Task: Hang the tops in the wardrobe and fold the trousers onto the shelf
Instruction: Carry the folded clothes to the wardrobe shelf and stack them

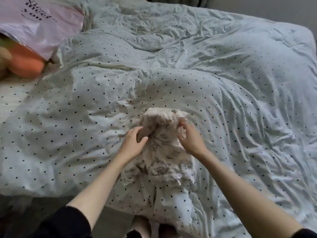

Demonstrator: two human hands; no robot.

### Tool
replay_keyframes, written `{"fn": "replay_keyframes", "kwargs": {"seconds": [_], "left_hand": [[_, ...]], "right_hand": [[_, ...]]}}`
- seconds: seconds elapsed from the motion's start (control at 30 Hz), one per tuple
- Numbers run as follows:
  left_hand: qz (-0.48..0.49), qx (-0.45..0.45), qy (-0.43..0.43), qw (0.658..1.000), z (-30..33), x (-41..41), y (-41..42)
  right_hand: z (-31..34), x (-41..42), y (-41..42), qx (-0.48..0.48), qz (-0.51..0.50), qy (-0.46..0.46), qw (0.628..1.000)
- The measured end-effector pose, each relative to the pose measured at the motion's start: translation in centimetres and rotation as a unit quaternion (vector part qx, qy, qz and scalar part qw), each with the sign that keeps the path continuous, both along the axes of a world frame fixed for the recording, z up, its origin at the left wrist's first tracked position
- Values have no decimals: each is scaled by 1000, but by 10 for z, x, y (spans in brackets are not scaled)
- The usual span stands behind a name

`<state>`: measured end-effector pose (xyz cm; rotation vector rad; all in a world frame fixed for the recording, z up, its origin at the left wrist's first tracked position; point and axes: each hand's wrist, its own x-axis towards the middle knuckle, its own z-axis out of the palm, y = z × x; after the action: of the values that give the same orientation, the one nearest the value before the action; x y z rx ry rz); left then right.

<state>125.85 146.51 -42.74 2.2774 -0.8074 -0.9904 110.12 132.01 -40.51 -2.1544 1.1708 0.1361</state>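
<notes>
Garment [163, 148] first: a crumpled cream piece with little printed drawings, lying on the polka-dot duvet [223, 83] near the bed's front edge. Its long axis runs roughly 12 to 6, away from the person. Can't tell yet if it's a top or trousers, it's too bunched up. Both hands sit at its far end, equally close: left hand [133, 143] at about 9 o'clock of the bundle with fingers curled into the fabric, right hand [189, 137] at 3 o'clock pinching a fold. I'd guess the next move is lifting it up to shake it out.
</notes>
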Motion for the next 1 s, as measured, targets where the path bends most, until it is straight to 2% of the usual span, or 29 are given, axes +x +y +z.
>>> {"fn": "replay_keyframes", "kwargs": {"seconds": [0.07, 0.17, 0.27, 0.33, 0.43, 0.5, 0.53, 0.63, 0.73, 0.77, 0.87, 0.9, 1.0], "left_hand": [[-22, 28, 14, 999, -20, -8, 19], [-21, 17, 13, 1000, -38, -9, 18], [-18, -39, -13, 999, -41, -9, -3], [3, -59, -31, 998, -40, -6, -19], [84, -15, -3, 996, -45, 9, -39], [101, 19, -9, 995, -44, 18, -48], [104, 5, -6, 995, -41, 23, -52], [105, -77, 55, 990, -17, 39, -63], [98, -107, 161, 976, 14, 59, -77], [101, -106, 203, 968, 23, 65, -83], [190, -164, 290, 924, 42, 81, -99], [222, -185, 271, 918, 41, 86, -103], [206, -156, 132, 957, 26, 91, -99]], "right_hand": [[-20, -11, 17, -54, 39, 39, 997], [-38, -7, 22, -98, 14, 23, 995], [-45, 11, 7, 1, -96, -9, 995], [-44, 24, -7, 29, -128, -4, 991], [-39, 35, -20, 42, -161, -42, 985], [-33, 38, -23, 82, -190, -98, 973], [-29, 39, -27, 99, -197, -117, 968], [-7, 38, -41, 113, -229, -142, 956], [25, 41, -70, 52, -264, -140, 953], [36, 43, -82, 62, -289, -158, 942], [63, 51, -108, 199, -347, -265, 878], [67, 54, -113, 213, -336, -279, 874], [56, 56, -108, 151, -248, -224, 930]]}}
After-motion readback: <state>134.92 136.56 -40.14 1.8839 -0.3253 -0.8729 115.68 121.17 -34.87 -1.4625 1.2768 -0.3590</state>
